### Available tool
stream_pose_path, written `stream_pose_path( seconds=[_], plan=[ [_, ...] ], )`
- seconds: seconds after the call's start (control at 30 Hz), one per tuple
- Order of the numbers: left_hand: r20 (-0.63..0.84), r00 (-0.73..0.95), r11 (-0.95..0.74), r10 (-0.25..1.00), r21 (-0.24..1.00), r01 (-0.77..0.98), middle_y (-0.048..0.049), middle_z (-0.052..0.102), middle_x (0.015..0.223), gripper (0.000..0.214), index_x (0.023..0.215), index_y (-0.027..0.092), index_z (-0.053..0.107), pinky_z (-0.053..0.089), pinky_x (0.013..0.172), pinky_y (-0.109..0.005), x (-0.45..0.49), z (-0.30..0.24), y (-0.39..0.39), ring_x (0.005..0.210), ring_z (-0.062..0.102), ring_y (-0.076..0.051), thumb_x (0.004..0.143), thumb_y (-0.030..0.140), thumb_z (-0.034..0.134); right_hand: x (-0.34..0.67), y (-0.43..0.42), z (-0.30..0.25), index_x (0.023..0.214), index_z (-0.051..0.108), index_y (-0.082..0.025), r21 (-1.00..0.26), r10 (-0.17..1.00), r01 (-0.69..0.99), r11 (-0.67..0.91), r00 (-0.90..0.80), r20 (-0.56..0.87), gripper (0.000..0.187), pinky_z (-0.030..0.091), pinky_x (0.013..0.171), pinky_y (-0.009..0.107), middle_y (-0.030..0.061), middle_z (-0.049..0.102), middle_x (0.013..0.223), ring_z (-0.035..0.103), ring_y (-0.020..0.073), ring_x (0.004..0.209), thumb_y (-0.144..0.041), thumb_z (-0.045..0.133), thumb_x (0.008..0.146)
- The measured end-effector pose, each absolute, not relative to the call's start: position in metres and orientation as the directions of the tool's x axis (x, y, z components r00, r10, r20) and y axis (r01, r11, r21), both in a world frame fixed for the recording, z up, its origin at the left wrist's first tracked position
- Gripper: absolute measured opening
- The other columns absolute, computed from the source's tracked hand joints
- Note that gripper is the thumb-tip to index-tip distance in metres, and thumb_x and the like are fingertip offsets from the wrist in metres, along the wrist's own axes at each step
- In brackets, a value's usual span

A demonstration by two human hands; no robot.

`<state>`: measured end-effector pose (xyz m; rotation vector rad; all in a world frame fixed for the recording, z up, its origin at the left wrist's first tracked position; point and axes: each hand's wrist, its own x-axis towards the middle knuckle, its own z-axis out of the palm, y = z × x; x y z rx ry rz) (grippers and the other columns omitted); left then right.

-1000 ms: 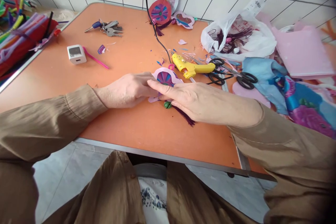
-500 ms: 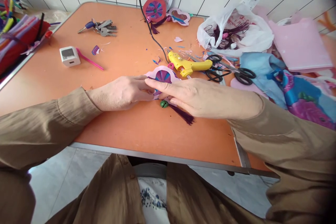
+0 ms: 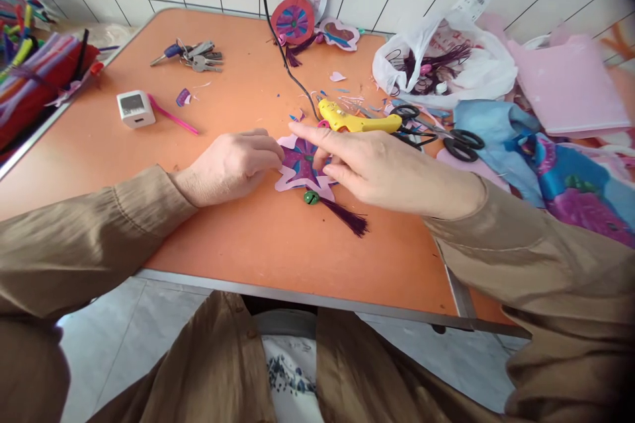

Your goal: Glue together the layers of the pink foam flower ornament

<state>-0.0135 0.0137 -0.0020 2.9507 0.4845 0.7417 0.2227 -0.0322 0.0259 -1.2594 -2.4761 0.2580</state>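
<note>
A pink and purple paper ornament lies flat on the orange table, with a green bead and a dark purple tassel at its near end. My left hand rests beside it, fingers curled, the tips pressing its left edge. My right hand hovers just over its right side, forefinger stretched out to the left, the other fingers bent down toward the paper. A yellow glue gun lies right behind the ornament.
Black scissors lie beside the glue gun. Keys, a white cube and a pink stick are at the back left. Finished ornaments lean on the tiled wall. A white bag and coloured sheets crowd the right.
My right hand has lifted off the ornament and its forefinger now points left above it. More of the ornament shows. My left hand has barely moved.
</note>
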Motion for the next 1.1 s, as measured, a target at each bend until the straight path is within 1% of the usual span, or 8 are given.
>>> stream_pose_path(
  seconds=[0.1, 0.17, 0.27, 0.4, 0.57, 0.83, 0.97, 1.1],
  plan=[
    [0.527, 0.714, -0.880, 0.460, 0.167, 0.444, -0.0096, 0.074, 0.092, 0.031, 0.087, 0.014, 0.071, 0.053, 0.071, -0.031, -0.014, -0.005, 0.015, 0.083, 0.066, -0.019, 0.083, 0.005, 0.041, 0.222, -0.027, 0.025, 0.148, 0.035, -0.013, -0.243, 0.810, 0.773, 0.587, -0.558, 0.182, 0.061, 0.050, 0.100, 0.049, 0.0121, 0.060, 0.133, 0.061, 0.0273, 0.116, -0.004, 0.041, 0.089],
    [0.500, 0.668, -0.824, 0.552, 0.206, 0.527, -0.0104, 0.073, 0.096, 0.028, 0.093, 0.014, 0.071, 0.053, 0.079, -0.034, -0.013, -0.006, 0.016, 0.089, 0.066, -0.021, 0.090, 0.015, 0.043, 0.222, -0.023, 0.022, 0.148, 0.034, -0.011, -0.236, 0.828, 0.794, 0.561, -0.530, 0.184, 0.060, 0.047, 0.105, 0.050, 0.0148, 0.056, 0.138, 0.056, 0.0290, 0.124, -0.005, 0.040, 0.089],
    [0.405, 0.649, -0.760, 0.644, 0.237, 0.606, -0.0106, 0.072, 0.093, 0.031, 0.100, 0.015, 0.071, 0.050, 0.086, -0.036, -0.009, -0.007, 0.018, 0.089, 0.064, -0.021, 0.095, 0.028, 0.043, 0.222, -0.019, 0.015, 0.149, 0.034, -0.019, -0.270, 0.830, 0.785, 0.558, -0.525, 0.189, 0.060, 0.045, 0.109, 0.049, 0.0119, 0.055, 0.138, 0.053, 0.0297, 0.128, -0.006, 0.039, 0.090],
    [0.356, 0.583, -0.677, 0.730, 0.264, 0.686, -0.0091, 0.071, 0.092, 0.031, 0.110, 0.015, 0.068, 0.049, 0.086, -0.037, 0.005, -0.007, 0.020, 0.088, 0.063, -0.022, 0.093, 0.030, 0.047, 0.224, -0.016, 0.008, 0.147, 0.037, -0.030, -0.324, 0.808, 0.740, 0.589, -0.526, 0.266, 0.060, 0.046, 0.109, 0.047, 0.0060, 0.057, 0.138, 0.053, 0.0286, 0.129, -0.009, 0.040, 0.091],
    [0.263, 0.551, -0.607, 0.792, 0.239, 0.758, -0.0108, 0.068, 0.090, 0.030, 0.107, 0.014, 0.069, 0.049, 0.083, -0.037, 0.025, -0.005, 0.019, 0.087, 0.060, -0.025, 0.082, 0.018, 0.054, 0.223, -0.014, 0.009, 0.146, 0.039, -0.023, -0.326, 0.806, 0.738, 0.591, -0.523, 0.278, 0.059, 0.044, 0.111, 0.047, 0.0089, 0.056, 0.140, 0.053, 0.0284, 0.129, -0.007, 0.041, 0.089],
    [0.040, 0.490, -0.456, 0.871, 0.437, 0.775, -0.0034, 0.064, 0.081, 0.034, 0.108, 0.019, 0.071, 0.050, 0.074, -0.032, 0.030, 0.011, 0.009, 0.074, 0.060, -0.018, 0.076, 0.026, 0.062, 0.219, -0.016, 0.016, 0.143, 0.042, -0.019, -0.362, 0.814, 0.729, 0.581, -0.524, 0.250, 0.059, 0.045, 0.109, 0.045, 0.0115, 0.057, 0.137, 0.055, 0.0249, 0.127, -0.003, 0.040, 0.087],
    [0.081, 0.530, -0.511, 0.844, 0.423, 0.749, -0.0078, 0.066, 0.096, 0.042, 0.115, 0.018, 0.068, 0.051, 0.083, -0.036, 0.031, 0.012, 0.006, 0.090, 0.063, -0.023, 0.074, 0.028, 0.066, 0.219, -0.016, 0.015, 0.143, 0.040, -0.011, -0.371, 0.814, 0.725, 0.580, -0.536, 0.226, 0.058, 0.043, 0.111, 0.048, 0.0148, 0.055, 0.138, 0.053, 0.0243, 0.129, -0.001, 0.039, 0.086],
    [0.095, 0.515, -0.478, 0.852, 0.544, 0.690, -0.0075, 0.069, 0.099, 0.038, 0.114, 0.016, 0.065, 0.051, 0.078, -0.033, 0.034, 0.011, 0.006, 0.084, 0.064, -0.019, 0.081, 0.033, 0.059, 0.219, -0.015, 0.014, 0.144, 0.039, -0.012, -0.358, 0.814, 0.733, 0.579, -0.541, 0.210, 0.058, 0.045, 0.109, 0.046, 0.0137, 0.057, 0.137, 0.054, 0.0249, 0.127, -0.002, 0.040, 0.087]
  ],
)
